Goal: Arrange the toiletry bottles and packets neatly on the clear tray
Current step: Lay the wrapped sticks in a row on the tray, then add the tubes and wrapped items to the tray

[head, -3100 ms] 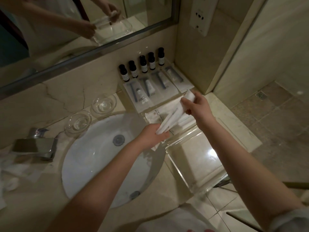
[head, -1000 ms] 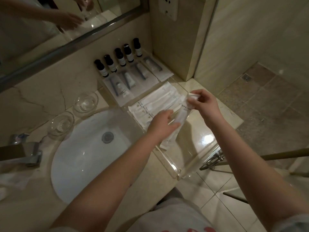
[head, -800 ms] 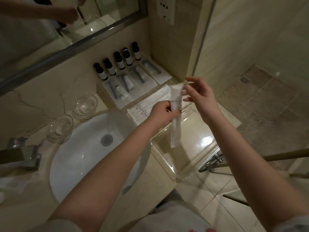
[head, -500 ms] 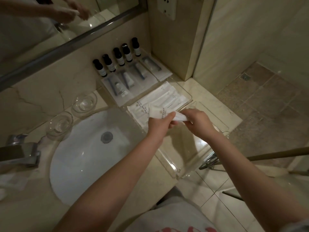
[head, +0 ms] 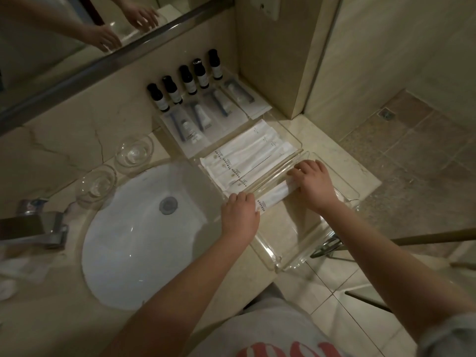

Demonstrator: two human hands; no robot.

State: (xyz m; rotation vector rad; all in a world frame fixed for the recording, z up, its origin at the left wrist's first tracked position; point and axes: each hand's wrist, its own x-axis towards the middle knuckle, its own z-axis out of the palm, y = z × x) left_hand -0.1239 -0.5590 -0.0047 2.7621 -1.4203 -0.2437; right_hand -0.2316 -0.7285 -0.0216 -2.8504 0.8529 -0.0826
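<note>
A dim bathroom: a beige marble counter (head: 322, 140) carries a white sink (head: 134, 240) under a mirror (head: 64, 34). At the counter's back edge, by the right corner, a far tray (head: 288, 130) holds five dark-capped bottles (head: 192, 79) in a row, clear sachets (head: 203, 117) in front of them, then a band of white packets (head: 247, 155) side by side.

Touching it on the near side, at the counter's front right corner, is the clear tray (head: 291, 264). Half a second ago both hands held one packet (head: 273, 195) in the air above it. Now that packet lies flat in the clear tray, along its far wall and parallel to the other packets.

The right hand (head: 313, 184) lies nearly flat over the packet's right end, pressing rather than gripping. The left hand (head: 240, 215) has bent fingers at the left end; whether it pinches or only presses, I cannot tell.

I judge this packet placed, with only alignment left.

The packets bear a small round emblem and a line of spaced blue capitals, too small to read. The bottles' pale labels are likewise illegible.
</note>
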